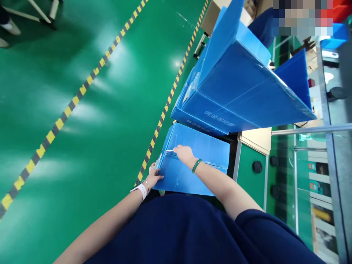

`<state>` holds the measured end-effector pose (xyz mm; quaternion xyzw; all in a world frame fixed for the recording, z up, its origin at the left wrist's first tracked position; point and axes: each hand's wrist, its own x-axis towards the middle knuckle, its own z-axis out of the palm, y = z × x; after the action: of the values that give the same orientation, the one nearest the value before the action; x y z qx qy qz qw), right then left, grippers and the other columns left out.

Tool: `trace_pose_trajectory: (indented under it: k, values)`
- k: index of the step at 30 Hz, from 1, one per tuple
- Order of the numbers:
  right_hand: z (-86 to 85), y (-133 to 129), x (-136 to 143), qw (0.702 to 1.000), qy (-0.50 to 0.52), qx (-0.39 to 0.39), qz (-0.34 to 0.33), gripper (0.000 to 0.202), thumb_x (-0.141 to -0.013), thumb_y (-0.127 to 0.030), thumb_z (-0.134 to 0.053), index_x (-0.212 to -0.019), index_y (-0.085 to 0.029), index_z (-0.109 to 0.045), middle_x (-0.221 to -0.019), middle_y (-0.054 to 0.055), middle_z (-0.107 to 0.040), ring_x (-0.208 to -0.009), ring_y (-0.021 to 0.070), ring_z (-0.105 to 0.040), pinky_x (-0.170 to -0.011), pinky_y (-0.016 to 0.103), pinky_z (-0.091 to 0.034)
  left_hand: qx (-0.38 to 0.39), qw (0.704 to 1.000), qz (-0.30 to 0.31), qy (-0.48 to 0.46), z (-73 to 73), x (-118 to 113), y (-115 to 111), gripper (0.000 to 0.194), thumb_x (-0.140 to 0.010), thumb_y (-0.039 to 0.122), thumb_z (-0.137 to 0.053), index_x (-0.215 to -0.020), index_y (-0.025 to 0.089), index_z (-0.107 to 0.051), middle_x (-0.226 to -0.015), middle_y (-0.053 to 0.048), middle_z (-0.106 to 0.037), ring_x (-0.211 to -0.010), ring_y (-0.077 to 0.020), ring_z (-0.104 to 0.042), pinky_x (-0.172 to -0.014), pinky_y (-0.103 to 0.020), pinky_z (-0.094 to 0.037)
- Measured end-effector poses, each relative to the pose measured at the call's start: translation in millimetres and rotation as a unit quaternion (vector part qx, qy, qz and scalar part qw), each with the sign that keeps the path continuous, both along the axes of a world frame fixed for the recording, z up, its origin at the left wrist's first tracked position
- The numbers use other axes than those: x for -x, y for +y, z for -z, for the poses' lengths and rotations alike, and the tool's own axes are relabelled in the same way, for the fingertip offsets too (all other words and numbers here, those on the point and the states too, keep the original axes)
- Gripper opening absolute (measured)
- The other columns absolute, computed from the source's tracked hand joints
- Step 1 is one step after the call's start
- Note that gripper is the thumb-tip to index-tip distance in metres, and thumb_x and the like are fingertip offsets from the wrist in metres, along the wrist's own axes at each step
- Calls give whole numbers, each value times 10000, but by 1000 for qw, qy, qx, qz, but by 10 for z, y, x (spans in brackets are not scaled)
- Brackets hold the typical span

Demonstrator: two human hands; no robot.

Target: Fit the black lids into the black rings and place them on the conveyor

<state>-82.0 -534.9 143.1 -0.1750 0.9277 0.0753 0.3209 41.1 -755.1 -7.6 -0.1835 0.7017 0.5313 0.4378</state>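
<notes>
Just in front of my body is a blue corrugated-plastic box (189,178), its two top flaps lying flat with a seam between them. My right hand (185,154) is closed around a thin, pale, pointed tool (169,150), whose exact kind I cannot make out. The tool's tip lies at the left end of the seam. At the box's left edge, my left hand (154,178) grips the side, thumb on top and the other fingers partly hidden. A clear, shiny strip (158,161) sticks up beside those fingers.
Ahead stands a larger blue box (233,84) with raised flaps, on another blue box (192,123). Flat cardboard sheets (255,141) and a metal-framed rack (298,183) are to the right. Yellow-black floor tape (165,112) runs along the left. A co-worker (262,27) is at the upper right.
</notes>
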Motion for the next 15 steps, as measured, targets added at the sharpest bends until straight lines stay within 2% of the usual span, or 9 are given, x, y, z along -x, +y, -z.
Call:
trace_pose_trajectory:
  k: [3, 6, 8, 11, 15]
  values:
    - [109, -5, -376, 997, 5, 18, 68, 270, -1080, -337, -474, -1223, -162, -621, -1110, 75, -655, -934, 196, -655, -827, 365, -562, 6, 1000, 10, -16, -67, 50, -18, 345, -940, 280, -699, -1238, 132, -609, -1241, -114, -611, -1141, -270, -605, -993, -490, -535]
    - [200, 27, -504, 993, 10, 40, 110, 250, -1071, -307, -489, -1234, -168, -617, -1139, 72, -647, -985, 208, -645, -874, 393, -557, 17, 999, 16, -35, -127, 103, -33, 365, -949, 300, -691, -1259, 131, -603, -1237, -119, -618, -1120, -267, -621, -973, -479, -550]
    - [229, 146, -562, 990, 11, 46, 132, 230, -1057, -291, -519, -1215, -162, -625, -1151, 73, -643, -1011, 215, -639, -903, 411, -550, 27, 998, 24, -49, -167, 145, -52, 370, -955, 326, -685, -1259, 130, -605, -1227, -119, -626, -1098, -263, -634, -953, -471, -562]
    - [210, 516, -736, 986, 10, 39, 164, 226, -1034, -301, -570, -1190, -152, -638, -1174, 81, -640, -1051, 229, -629, -949, 437, -529, 39, 996, 42, -67, -230, 225, -93, 372, -959, 313, -678, -1273, 132, -595, -1247, -121, -625, -1111, -265, -636, -962, -470, -560]
    - [79, 1273, -1153, 978, 7, 9, 208, 240, -1016, -307, -602, -1181, -137, -643, -1170, 92, -639, -1079, 243, -616, -984, 456, -503, 49, 993, 73, -81, -285, 344, -145, 399, -956, 246, -655, -1324, 134, -546, -1280, -132, -624, -1186, -272, -618, -1031, -489, -526]
